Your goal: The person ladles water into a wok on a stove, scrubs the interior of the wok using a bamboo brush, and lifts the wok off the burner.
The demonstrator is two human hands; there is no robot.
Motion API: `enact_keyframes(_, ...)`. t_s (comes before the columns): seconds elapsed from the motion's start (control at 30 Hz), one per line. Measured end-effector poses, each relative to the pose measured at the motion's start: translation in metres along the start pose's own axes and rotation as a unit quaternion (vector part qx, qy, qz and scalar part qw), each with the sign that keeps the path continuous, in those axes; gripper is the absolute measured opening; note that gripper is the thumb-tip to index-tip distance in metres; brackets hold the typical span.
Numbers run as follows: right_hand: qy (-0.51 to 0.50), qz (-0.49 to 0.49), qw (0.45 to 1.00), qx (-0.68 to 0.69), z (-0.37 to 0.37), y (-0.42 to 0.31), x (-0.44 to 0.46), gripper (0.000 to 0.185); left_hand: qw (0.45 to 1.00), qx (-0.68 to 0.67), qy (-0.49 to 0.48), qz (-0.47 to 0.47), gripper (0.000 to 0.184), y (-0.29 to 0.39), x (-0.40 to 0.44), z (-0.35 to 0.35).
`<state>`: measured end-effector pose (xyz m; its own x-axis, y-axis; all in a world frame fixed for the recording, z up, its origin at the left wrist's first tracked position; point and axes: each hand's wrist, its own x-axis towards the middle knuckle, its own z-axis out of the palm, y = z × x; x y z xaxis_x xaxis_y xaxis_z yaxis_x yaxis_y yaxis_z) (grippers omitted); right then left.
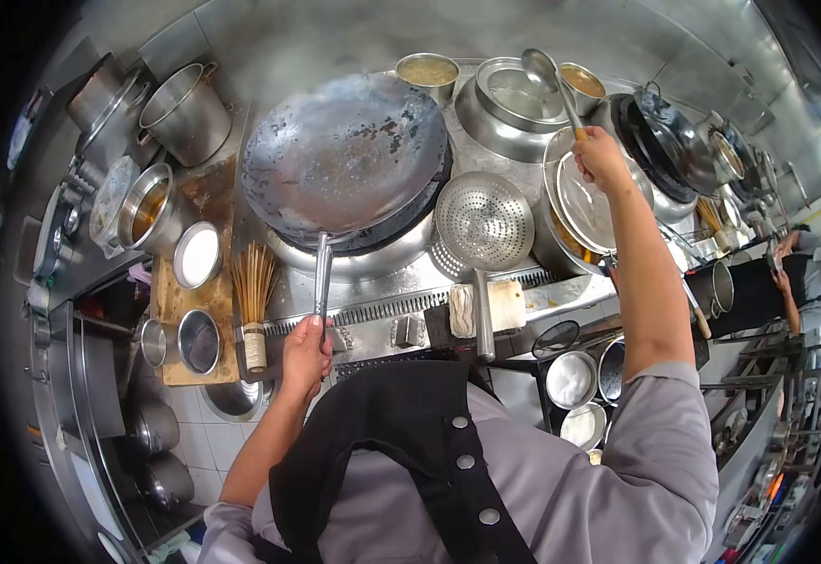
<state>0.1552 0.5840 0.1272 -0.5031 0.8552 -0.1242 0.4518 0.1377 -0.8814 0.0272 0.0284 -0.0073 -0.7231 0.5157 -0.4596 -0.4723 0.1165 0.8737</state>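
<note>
My left hand (307, 355) is wrapped around the metal handle of a large wok (344, 160). The wok is grey with dark patches and sits over the burner ring (363, 263), with haze along its far edge. High on the right, my right hand (602, 158) grips the wooden end of a ladle (542, 71), its metal bowl raised near a steel basin (521, 92) at the back. Below that hand lie round metal lids (608, 202) over a pot. A perforated strainer (485, 221) rests between my arms, handle toward me.
A bamboo brush (254, 296) stands left of the wok handle, beside a board (180, 315) with bowls. A bowl of white contents (198, 255) and a tall pot (187, 115) are at left. Folded cloths (500, 305) lie on the front edge. Another person (800, 282) is at far right.
</note>
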Motion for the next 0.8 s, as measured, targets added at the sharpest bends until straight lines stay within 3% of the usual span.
enact_keyframes(0.03,0.0,0.011,1.0,-0.028,0.003,-0.003,0.007,0.04,1.0,-0.002,0.002,0.001,0.032,0.0,0.001,0.0)
enact_keyframes(0.07,0.006,0.009,0.999,-0.031,0.008,-0.005,0.014,0.007,1.0,-0.002,0.0,0.001,0.032,-0.001,0.002,-0.002)
enact_keyframes(0.1,0.003,0.007,0.999,-0.031,0.012,-0.007,0.02,0.007,1.0,-0.003,-0.002,-0.001,0.033,-0.002,0.002,-0.003)
enact_keyframes(0.13,-0.03,0.071,0.994,0.072,0.017,-0.004,0.031,0.004,1.0,-0.003,0.0,0.001,0.033,-0.002,0.002,-0.002)
enact_keyframes(0.2,-0.088,0.153,0.942,0.286,0.021,0.004,0.055,0.014,1.0,-0.016,0.004,0.001,0.032,-0.001,0.002,-0.001)
enact_keyframes(0.23,-0.09,0.15,0.943,0.285,0.02,0.004,0.058,0.014,1.0,-0.019,0.006,0.005,0.032,-0.001,0.004,0.0)
enact_keyframes(0.3,-0.106,0.17,0.797,0.57,0.019,0.007,0.059,0.015,1.0,0.004,0.017,0.018,0.032,-0.007,0.007,-0.002)
enact_keyframes(0.33,-0.148,0.143,0.765,0.61,0.018,0.01,0.054,0.014,0.999,-0.002,0.024,0.021,0.032,-0.009,0.007,-0.002)
enact_keyframes(0.57,-0.217,0.102,0.697,0.676,0.007,-0.016,-0.004,0.009,0.999,0.03,0.018,0.038,0.03,-0.014,0.014,-0.01)
enact_keyframes(0.7,-0.319,0.124,0.625,0.702,-0.004,-0.032,-0.056,0.009,0.998,0.028,0.005,0.053,0.029,-0.019,0.022,-0.017)
enact_keyframes(0.8,-0.329,0.143,0.587,0.726,-0.004,-0.056,-0.119,0.013,0.997,0.038,-0.02,0.057,0.028,-0.018,0.027,-0.025)
